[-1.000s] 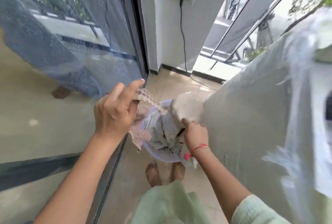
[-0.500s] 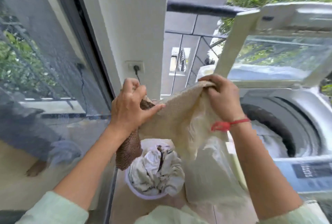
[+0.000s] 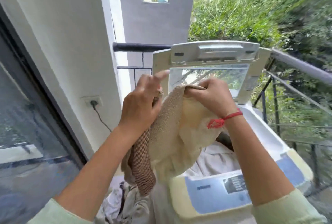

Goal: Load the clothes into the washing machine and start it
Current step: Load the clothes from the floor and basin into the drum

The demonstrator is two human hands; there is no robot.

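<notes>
1. My left hand (image 3: 140,105) is closed round the top of a brown checked knit piece (image 3: 143,166), with the forefinger sticking out free. I can't tell whether this piece is part of the cream garment or a separate item.
2. My right hand (image 3: 210,96) pinches the upper edge of the cream woven garment (image 3: 172,133). Holding it from both sides keeps it spread out, not bunched.
3. The garment hangs between my hands above the front left corner of the white and blue top-loading washing machine (image 3: 212,193), partly over its tub.
4. The glass-paned grey lid (image 3: 213,53) stands upright at the back, leaving the mouth open for loading.
5. Pale fabric (image 3: 217,159) already lies in the tub. A heap of light-coloured laundry (image 3: 125,204) waits low beside the machine, so I judge loading is part done.
6. Next I would move the garment right and lower it in. The brown tail hangs outside the rim and may snag there.
</notes>
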